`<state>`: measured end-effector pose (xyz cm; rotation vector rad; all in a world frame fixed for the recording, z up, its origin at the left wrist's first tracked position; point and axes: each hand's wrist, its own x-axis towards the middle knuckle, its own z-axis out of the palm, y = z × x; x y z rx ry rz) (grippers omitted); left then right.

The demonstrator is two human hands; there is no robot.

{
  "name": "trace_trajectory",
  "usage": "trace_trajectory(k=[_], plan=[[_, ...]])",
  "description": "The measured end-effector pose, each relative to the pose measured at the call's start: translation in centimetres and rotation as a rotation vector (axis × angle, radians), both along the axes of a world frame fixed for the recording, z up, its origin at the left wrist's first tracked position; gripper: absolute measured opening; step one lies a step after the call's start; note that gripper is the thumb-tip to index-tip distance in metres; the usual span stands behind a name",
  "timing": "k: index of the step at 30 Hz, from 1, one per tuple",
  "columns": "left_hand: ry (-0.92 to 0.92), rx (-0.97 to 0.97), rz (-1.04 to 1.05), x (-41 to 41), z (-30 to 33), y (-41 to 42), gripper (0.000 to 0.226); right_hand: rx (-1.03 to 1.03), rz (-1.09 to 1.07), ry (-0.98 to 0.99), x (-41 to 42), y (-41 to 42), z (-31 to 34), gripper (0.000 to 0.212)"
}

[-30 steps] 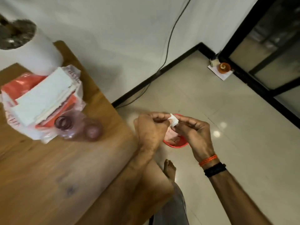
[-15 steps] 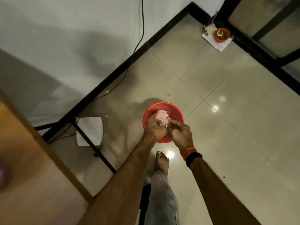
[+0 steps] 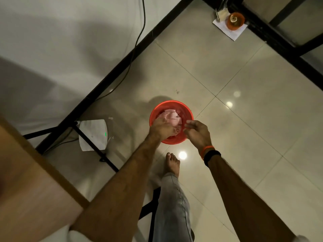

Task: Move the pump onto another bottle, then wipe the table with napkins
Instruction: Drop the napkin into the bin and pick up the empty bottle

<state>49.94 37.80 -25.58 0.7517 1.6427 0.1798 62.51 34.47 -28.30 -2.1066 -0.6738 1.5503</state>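
A red bin [image 3: 187, 111] stands on the tiled floor with crumpled pale napkins [image 3: 170, 117] inside. My left hand [image 3: 161, 128] reaches into the bin from the near side, back upward, with its fingers curled down onto the napkin wad; whether it grips the wad is hidden. My right hand [image 3: 197, 133] hovers over the bin's right rim, fingers loosely apart, with nothing visible in it. The wooden table [image 3: 26, 180] shows only as a corner at the lower left. No bottles or pump are in view.
A black table leg and brace [image 3: 94, 147] run under the table, over a white box with a green light [image 3: 92, 135] on the floor. A cable [image 3: 139, 32] hangs down the wall. An orange bowl on paper [image 3: 235, 20] sits far right. My bare foot [image 3: 172, 163] is just before the bin.
My view swung from the tabletop down to the floor. Both hands carried a small white napkin down over the red bin; now the right hand has drawn apart from the left.
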Motion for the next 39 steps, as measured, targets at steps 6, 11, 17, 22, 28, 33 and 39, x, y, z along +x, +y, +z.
trace_trajectory(k=[6, 11, 17, 22, 28, 33, 39], plan=[[0.002, 0.067, 0.143, -1.6, 5.7, -1.8, 0.038, 0.069, 0.068, -0.037, -1.9, -1.2, 6.1, 0.028], [-0.016, 0.205, 0.233, -5.2, 12.4, -4.6, 0.024, 0.206, 0.126, -0.011, -4.7, -3.1, 13.3, 0.026], [-0.035, 0.36, 0.412, -11.4, 20.7, -10.5, 0.03, 0.35, 0.216, 0.022, -10.3, -6.3, 23.0, 0.032], [0.007, 0.433, 0.508, -16.7, 25.3, -15.4, 0.043, 0.393, 0.33, 0.077, -15.8, -9.3, 28.2, 0.03], [0.058, 0.388, 0.636, -22.9, 27.3, -20.2, 0.023, 0.409, 0.476, 0.084, -22.5, -11.5, 30.5, 0.027], [0.078, 0.436, 0.728, -26.6, 28.5, -20.7, 0.024, 0.332, 0.463, 0.136, -26.8, -11.3, 30.9, 0.04], [0.049, 0.559, 0.501, -28.4, 30.1, -19.0, 0.057, 0.392, 0.608, -0.032, -28.5, -10.6, 31.2, 0.048]])
